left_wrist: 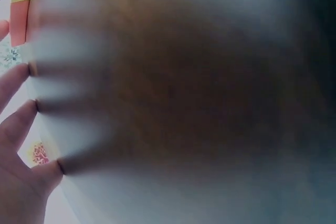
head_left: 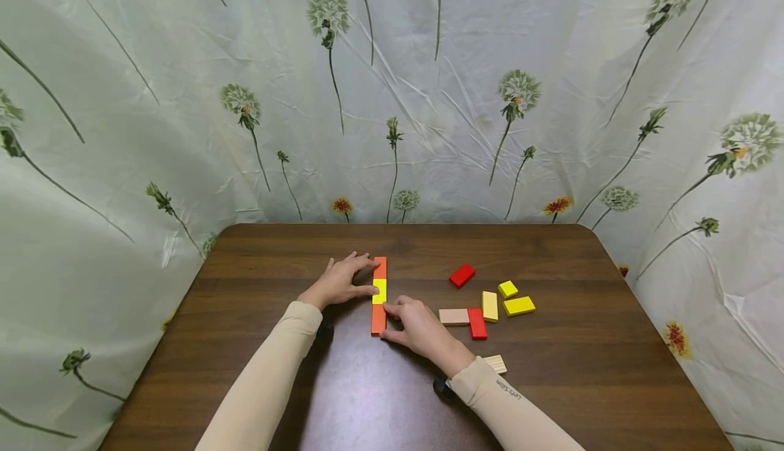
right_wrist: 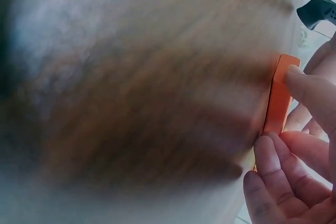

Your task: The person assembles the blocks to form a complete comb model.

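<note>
Three wooden blocks lie end to end in a straight row: a far orange block (head_left: 380, 271), a yellow block (head_left: 381, 286) and a near orange block (head_left: 379, 320). On the row's left is my left hand (head_left: 338, 282), fingers spread, index fingertip at the far orange block and thumb tip at the yellow one. From the right, my right hand (head_left: 422, 328) touches the row, its thumb by the near end of the near orange block and its index finger near the joint with the yellow block. The right wrist view shows thumb and index fingertips against that orange block (right_wrist: 277, 98).
Right of the row lie loose blocks: a red block (head_left: 462, 275), a pinkish block (head_left: 454, 317) against another red block (head_left: 478, 324), a pale yellow block (head_left: 490, 307) and two yellow ones (head_left: 519, 306). A ridged block (head_left: 495, 364) is partly behind the right sleeve. A flowered curtain (head_left: 429, 97) hangs behind.
</note>
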Tool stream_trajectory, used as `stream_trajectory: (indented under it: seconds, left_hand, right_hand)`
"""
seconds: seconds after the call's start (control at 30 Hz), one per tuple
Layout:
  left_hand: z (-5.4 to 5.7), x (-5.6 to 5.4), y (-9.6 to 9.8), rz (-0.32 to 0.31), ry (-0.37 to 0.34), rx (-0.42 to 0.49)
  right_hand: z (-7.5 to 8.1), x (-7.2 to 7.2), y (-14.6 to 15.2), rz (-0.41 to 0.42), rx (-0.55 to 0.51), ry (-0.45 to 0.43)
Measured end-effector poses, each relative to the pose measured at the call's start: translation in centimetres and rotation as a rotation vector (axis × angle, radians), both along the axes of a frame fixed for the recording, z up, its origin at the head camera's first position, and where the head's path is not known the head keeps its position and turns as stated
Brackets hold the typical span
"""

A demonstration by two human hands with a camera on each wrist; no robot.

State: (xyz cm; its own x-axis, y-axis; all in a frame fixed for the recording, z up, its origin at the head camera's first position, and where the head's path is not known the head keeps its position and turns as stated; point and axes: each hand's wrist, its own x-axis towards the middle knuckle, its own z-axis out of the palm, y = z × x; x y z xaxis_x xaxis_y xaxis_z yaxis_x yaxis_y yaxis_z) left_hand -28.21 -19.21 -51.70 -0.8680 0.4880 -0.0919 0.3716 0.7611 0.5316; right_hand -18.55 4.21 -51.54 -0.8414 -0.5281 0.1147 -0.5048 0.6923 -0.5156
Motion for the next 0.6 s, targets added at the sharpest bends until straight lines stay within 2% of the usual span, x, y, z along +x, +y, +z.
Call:
stream_trajectory:
  seconds: [0.27,0.4,0.6]
  left_hand:
    - [-0.2,0.4,-0.7,-0.041,0.012,-0.025]
    - [0.3,1.0,-0.6,-0.067,-0.012,-0.044]
    - [0.7,1.8,-0.3,-0.051,-0.039,-0.078]
  right_hand:
    - [0.1,-0.1,0.2,-0.006,0.014,-0.012]
    - [0.1,0.0,0.3,-0.008,0.017,-0.013]
    - [0.1,0.0,0.5,-0.009,0.023,-0.042]
